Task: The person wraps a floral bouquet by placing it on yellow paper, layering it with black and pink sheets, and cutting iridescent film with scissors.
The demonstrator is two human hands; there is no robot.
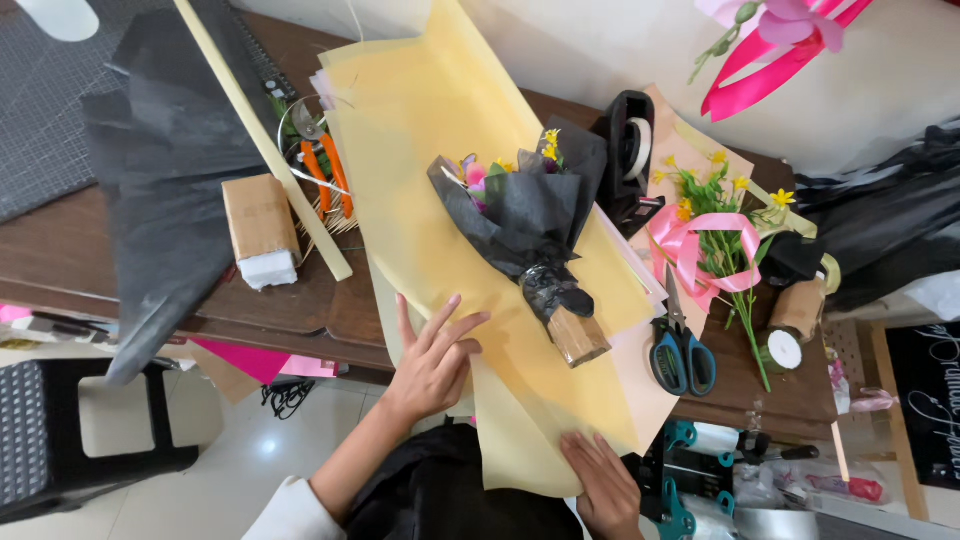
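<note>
The yellow wrapping paper (440, 110) runs from top centre to the lower middle of the frame; it looks thin, light and easily creased, best taken at its edges. The left hand (435, 360) lies on it, fingers spread, gripping nothing, while the right hand (600, 485) presses flat on its lower corner. The small bouquet in black tissue (530, 215) rests mid-frame and hides the paper beneath; the right wrist is cut off at the bottom.
</note>
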